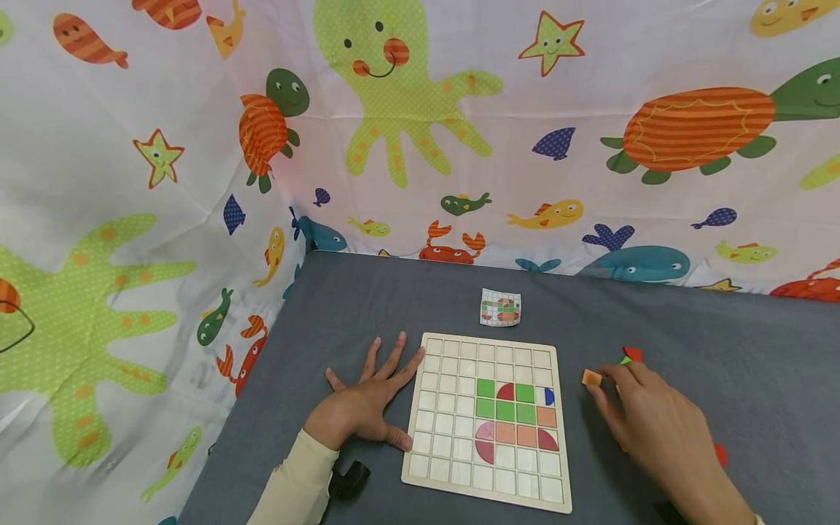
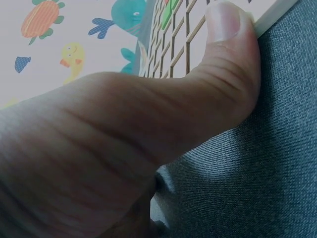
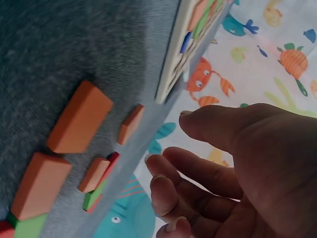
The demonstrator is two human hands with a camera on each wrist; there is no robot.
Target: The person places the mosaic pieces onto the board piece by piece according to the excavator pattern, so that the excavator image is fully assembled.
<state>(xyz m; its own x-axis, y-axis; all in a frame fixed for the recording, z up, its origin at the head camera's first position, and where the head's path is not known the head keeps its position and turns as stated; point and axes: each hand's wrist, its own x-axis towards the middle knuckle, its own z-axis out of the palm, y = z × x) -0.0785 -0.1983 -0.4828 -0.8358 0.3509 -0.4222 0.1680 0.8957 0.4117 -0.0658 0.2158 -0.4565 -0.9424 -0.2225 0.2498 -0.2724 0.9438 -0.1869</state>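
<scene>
A board (image 1: 442, 402) lies on a table (image 1: 394, 299), with tiles (image 1: 505, 412) set in cells toward its right side. A card (image 1: 500, 307) lies behind the board. The left hand (image 1: 359, 405) touches the board's left edge; the right hand (image 1: 650, 412) is to the right, near loose pieces (image 1: 591, 378). A sheet (image 1: 485, 168) hangs behind and left.

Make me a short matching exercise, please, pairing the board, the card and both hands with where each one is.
Column one
1. Board
2. Card
3. Left hand
4. Right hand

Column two
A. Beside loose pieces
B. At the board's left edge, fingers spread
C. Between the hands, partly filled with coloured pieces
D. Just beyond the board's far edge

Right pairs: 1-C, 2-D, 3-B, 4-A
</scene>
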